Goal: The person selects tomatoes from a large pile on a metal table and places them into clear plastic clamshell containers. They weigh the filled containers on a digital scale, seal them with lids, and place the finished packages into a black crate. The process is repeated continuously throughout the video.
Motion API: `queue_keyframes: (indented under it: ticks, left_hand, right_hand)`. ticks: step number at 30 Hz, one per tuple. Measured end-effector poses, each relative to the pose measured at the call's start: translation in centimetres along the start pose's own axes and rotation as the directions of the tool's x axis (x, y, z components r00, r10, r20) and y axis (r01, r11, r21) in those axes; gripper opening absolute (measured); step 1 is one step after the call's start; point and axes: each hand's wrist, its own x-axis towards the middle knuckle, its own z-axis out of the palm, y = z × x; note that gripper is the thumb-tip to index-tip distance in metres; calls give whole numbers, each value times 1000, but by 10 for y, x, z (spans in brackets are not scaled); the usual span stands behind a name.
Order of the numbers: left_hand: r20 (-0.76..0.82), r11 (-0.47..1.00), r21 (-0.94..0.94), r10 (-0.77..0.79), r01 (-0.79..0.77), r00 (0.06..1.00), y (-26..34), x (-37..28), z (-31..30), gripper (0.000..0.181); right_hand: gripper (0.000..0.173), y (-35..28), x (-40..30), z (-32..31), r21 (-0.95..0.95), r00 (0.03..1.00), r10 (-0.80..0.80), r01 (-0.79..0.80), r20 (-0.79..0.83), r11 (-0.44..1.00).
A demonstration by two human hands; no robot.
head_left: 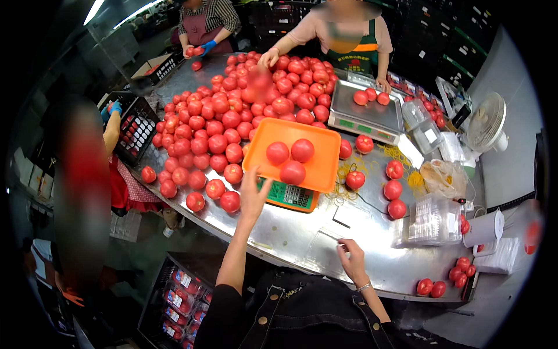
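Note:
My left hand (254,194) has its fingers apart beside the lower left corner of an orange plastic tray (322,152). Nothing is in its grasp. Three red tomatoes (292,172) sit in the tray, which rests on an orange scale with a green keypad panel (287,195). Over the front of the metal table (296,235), my right hand (353,260) has bent fingers at the edge of what looks like a clear plastic container (323,248). Whether it grips that edge is unclear. Loose tomatoes (218,143) form a large heap left of and behind the tray.
Across the table one person (353,39) reaches into the heap beside a second scale (366,107). Another person (207,26) holds tomatoes. Clear plastic containers (436,218), a white jug (483,229) and a fan (486,120) stand right. A crate of packed tomatoes (152,309) is below left.

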Motion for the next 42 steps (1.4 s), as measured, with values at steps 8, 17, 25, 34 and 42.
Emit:
queue_keyframes:
  ticks: [8, 17, 25, 34, 42]
  left_hand:
    - [654, 986, -50, -87, 158, 752, -40, -131, 55, 47]
    - [627, 990, -48, -74, 133, 775, -32, -148, 119, 37]
    - [629, 911, -111, -245, 397, 738, -25, -153, 110, 41]
    - [682, 814, -112, -354, 570, 640, -30, -152, 98, 33]
    - [626, 847, -69, -376, 528, 684, -46, -164, 112, 39]
  right_hand:
    - [25, 17, -15, 37, -67, 854, -152, 212, 497, 975]
    - [26, 9, 45, 1, -78, 759, 125, -97, 639, 992]
    - [18, 95, 218, -87, -215, 902, -103, 12, -419, 977]
    - [14, 281, 342, -191, -523, 796, 32, -427, -605, 737]
    - [11, 303, 348, -190, -694, 813, 70, -536, -578, 481]
